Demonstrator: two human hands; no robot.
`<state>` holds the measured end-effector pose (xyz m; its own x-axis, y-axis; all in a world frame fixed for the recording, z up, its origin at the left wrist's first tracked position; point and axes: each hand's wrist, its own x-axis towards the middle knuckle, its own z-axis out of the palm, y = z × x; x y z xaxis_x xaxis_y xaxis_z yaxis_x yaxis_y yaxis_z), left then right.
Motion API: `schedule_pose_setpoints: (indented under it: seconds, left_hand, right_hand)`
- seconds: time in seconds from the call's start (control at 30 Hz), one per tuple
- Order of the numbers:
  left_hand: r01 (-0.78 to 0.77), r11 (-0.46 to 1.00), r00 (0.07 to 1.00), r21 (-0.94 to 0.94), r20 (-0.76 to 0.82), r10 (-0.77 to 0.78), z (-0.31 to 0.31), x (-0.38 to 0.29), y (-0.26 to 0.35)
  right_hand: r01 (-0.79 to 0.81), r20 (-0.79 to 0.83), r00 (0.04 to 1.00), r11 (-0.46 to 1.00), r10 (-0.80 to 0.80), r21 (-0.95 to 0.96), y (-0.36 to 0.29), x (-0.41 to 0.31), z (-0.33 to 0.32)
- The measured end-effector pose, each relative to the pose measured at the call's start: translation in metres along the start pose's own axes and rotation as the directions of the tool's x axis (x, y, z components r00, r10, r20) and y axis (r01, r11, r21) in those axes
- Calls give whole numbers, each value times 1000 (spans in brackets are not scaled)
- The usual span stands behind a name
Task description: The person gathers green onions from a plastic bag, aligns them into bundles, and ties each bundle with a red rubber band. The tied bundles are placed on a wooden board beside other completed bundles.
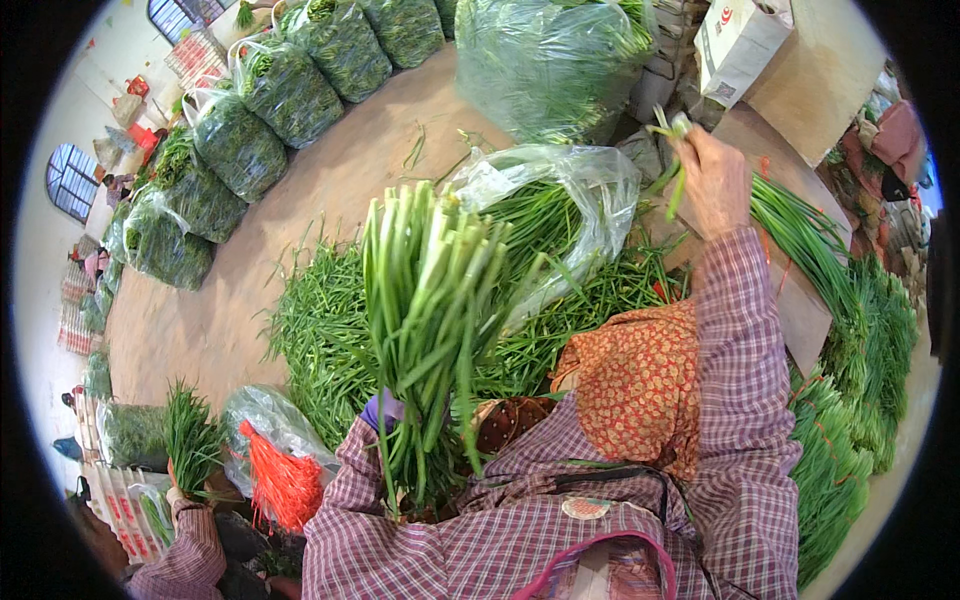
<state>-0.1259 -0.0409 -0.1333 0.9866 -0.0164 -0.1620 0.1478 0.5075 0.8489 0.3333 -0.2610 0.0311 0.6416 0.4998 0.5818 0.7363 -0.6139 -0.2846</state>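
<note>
My left hand [382, 409], in a purple glove or cuff, is closed around a thick upright bunch of long green stalks [435, 300], which look like garlic chives. Their pale cut ends point away from me, and leaves hide most of that hand. Out to the right, my bare right hand [712, 176] pinches a few loose stalks [675, 161]. Beyond the bunch, a clear plastic bag [600, 202] lies open with greens inside. Loose cut greens [322, 322] are heaped around it on the floor.
Filled clear bags [289, 90] line the left, and a large one [547, 75] stands ahead. Tied bundles [825, 450] lie at right beside cardboard [810, 292]. Red-orange plastic ties [281, 480] hang at lower left. A co-worker's hand [176, 495] there holds greens [191, 442].
</note>
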Motion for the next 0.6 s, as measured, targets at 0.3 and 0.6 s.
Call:
schedule_pose_setpoints:
  seconds: [0.3,0.6]
  left_hand:
    - [-13,996,1000,-88,4,13,0,-18,-1]
    - [-14,991,999,-130,38,19,2,-11,-4]
  right_hand:
    - [-176,511,831,768,-220,616,-76,-78,21]
    - [-689,650,596,116,-471,716,-131,-80,41]
